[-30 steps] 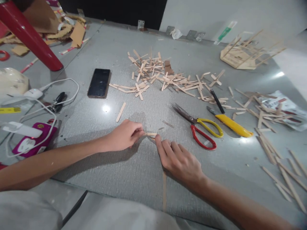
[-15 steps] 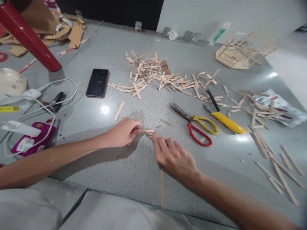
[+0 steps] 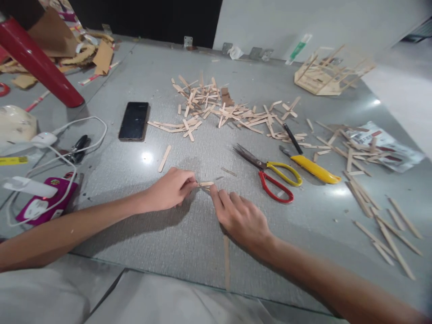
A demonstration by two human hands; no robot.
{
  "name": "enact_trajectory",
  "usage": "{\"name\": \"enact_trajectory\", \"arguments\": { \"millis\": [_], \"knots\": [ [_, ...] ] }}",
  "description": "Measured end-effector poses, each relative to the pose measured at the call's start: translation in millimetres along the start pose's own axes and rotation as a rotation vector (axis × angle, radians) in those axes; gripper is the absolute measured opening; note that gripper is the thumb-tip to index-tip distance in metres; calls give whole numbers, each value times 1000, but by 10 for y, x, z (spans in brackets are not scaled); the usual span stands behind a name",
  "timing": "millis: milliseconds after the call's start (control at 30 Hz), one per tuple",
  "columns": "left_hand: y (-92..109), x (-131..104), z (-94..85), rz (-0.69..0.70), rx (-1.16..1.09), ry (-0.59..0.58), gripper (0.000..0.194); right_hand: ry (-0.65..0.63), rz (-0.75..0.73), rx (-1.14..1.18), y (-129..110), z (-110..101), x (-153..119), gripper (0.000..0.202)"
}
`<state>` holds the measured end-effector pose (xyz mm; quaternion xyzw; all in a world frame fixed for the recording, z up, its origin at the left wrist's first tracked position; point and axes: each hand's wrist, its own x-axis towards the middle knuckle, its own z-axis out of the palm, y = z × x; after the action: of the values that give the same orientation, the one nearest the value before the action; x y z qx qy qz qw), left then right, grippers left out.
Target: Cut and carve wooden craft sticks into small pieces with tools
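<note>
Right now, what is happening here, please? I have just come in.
A person's left hand pinches small wooden pieces, and the right hand is at their other end; its exact grip is hard to see. Scissors and a yellow cutter lie to the right, unheld. A pile of sticks lies beyond both hands.

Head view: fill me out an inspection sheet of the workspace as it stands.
Surface: grey tabletop, with bright light reflections.
Work things: thin wooden pieces between left hand and right hand; wooden sticks heaped beyond; scissors and yellow cutter beyond the right hand.
Clutter: phone beyond the left hand; cardboard scraps at far left.
Hands: left pinches the thin wooden pieces; right has fingertips at their other end, grip unclear.
Cables: white cable looped at left, crossing the purple box.
Surroundings: pale panel behind; other people, nothing seen.
</note>
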<state>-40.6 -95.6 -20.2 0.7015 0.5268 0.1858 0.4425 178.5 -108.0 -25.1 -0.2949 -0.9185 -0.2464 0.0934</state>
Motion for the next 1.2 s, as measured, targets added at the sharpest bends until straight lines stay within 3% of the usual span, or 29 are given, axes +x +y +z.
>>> {"name": "enact_trajectory", "arguments": {
  "millis": [267, 533, 700, 833, 1100, 1200],
  "knots": [
    [28, -37, -15, -68, -81, 3, 30, 122, 41, 3, 36, 58, -84, 28],
    [-18, -69, 44, 17, -136, 55, 30, 247, 334, 534, 110, 317, -122, 29],
    [-14, -88, 93, 125, -164, 135, 22, 326, 266, 690, 125, 295, -150, 15],
    [8, -104, 96, 174, -120, 173, 21, 385, 172, 762, 154, 239, -162, 17],
    [-12, -110, 117, 427, -53, 86, 21, 428, -3, 728, 173, 253, -206, 26],
    [-12, -117, 123, 426, -74, 46, 19, 393, -27, 711, 166, 293, -265, 29]
  ]
}}
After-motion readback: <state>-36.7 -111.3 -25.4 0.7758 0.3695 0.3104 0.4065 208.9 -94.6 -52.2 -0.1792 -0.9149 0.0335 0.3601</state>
